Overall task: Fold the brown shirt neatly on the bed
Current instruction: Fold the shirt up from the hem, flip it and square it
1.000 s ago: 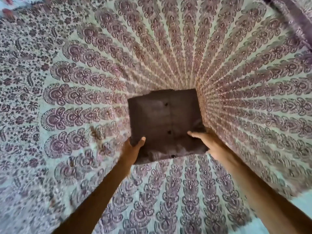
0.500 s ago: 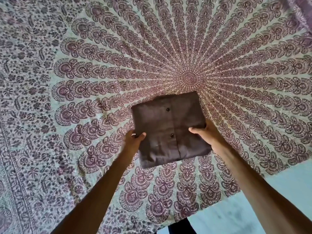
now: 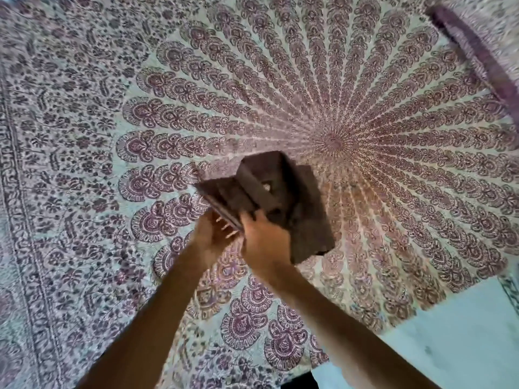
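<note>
The brown shirt [image 3: 269, 192], folded into a small thick packet with a pale button showing, is lifted and tilted above the patterned bed sheet [image 3: 140, 136]. Its dark shadow falls on the sheet just to its right. My left hand [image 3: 210, 240] holds the packet's near left edge from below. My right hand [image 3: 264, 242] grips the near edge beside it, fingers over the top. Both hands are close together and blurred by motion.
The mandala-patterned sheet covers the whole bed. Its near right edge ends at a pale floor [image 3: 449, 346]. A purple cloth band [image 3: 477, 51] lies at the far right corner.
The folded shirt lay flat between my hands; now both hands have come together at its near edge and raised it, tilted, off the sheet.
</note>
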